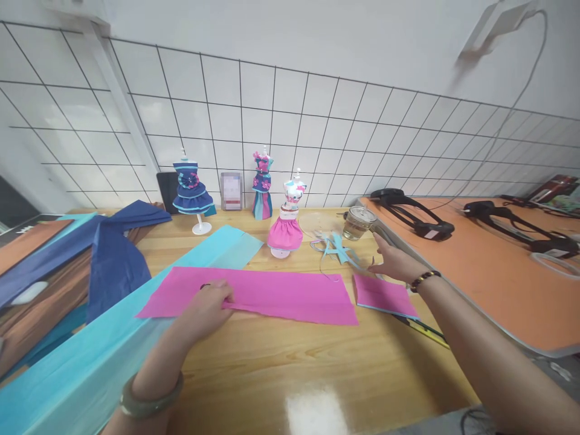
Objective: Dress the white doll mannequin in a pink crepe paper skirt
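Observation:
My left hand (pixel 211 308) rests on a long pink cloth strip (pixel 290 294), with its fingers curled over the strip's near edge. Stretched forward on the right, my right hand (pixel 389 258) has its fingers apart and holds nothing visible. It is nearest to a clear glass cup (pixel 357 223) and hovers by a small folded pink piece with a blue edge (pixel 385 295). Thin light-blue strips (pixel 336 249) lie to the left of that hand. Behind the pink strip stands a small dress form in a pink skirt (pixel 285 232).
Two more dressed forms stand behind: one in navy ruffles (pixel 193 187), one in a striped skirt (pixel 262 187). A phone (pixel 232 191) leans on the wall grid. Light-blue cloth (pixel 109 338) and dark-blue cloth (pixel 115 260) spread leftward. A yellow-and-black tool (pixel 426 330) lies right; headsets (pixel 412 214) sit on the orange table.

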`<action>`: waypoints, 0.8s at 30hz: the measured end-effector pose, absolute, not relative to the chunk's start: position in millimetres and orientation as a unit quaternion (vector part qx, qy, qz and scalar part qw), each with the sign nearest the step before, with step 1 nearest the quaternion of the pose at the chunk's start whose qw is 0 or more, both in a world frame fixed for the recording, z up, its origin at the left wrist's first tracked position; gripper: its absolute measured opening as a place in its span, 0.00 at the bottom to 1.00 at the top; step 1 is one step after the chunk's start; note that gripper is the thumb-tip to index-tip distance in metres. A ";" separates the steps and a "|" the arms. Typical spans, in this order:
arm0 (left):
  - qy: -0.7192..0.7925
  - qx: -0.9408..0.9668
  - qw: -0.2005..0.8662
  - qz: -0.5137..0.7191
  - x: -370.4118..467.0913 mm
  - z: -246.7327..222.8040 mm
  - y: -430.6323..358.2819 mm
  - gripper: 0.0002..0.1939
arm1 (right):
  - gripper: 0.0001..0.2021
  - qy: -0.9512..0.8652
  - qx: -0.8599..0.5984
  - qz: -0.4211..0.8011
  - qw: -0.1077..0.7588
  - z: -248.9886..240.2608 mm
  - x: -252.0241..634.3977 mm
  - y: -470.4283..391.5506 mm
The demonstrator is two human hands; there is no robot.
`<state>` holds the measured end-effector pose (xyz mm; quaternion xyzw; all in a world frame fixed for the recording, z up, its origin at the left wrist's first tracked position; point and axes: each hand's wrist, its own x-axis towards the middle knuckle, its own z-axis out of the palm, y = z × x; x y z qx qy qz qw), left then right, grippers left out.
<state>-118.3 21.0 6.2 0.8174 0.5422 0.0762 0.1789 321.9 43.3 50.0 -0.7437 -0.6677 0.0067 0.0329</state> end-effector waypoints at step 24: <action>0.532 0.825 0.169 0.089 -117.3 2.2 21.9 0.04 | 0.17 -0.581 -0.481 0.473 0.456 50.4 322.4 46.3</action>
